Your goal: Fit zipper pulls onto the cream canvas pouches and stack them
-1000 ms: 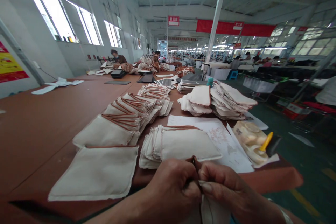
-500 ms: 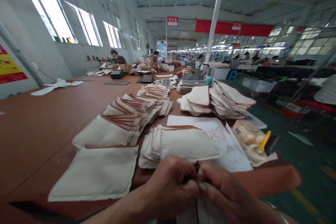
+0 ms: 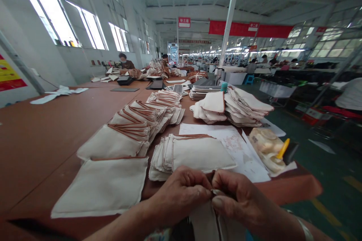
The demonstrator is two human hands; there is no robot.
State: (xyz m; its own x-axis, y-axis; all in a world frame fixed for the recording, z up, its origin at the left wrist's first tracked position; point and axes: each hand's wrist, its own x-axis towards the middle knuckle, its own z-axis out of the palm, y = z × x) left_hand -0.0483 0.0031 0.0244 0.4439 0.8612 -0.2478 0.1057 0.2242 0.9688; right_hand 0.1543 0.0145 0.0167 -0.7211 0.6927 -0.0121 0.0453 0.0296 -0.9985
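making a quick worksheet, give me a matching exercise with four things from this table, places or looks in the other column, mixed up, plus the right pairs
Things
1. yellow handle
2. teal spool
3. left hand
4. white paper sheet

Places and states
A. pinching a cream fabric piece together with the right hand
B. partly under the near middle stack of cream pieces
C. sticking up by the crumpled plastic bag
D. upright behind the cream stacks on the right

Right pairs
1-C, 2-D, 3-A, 4-B
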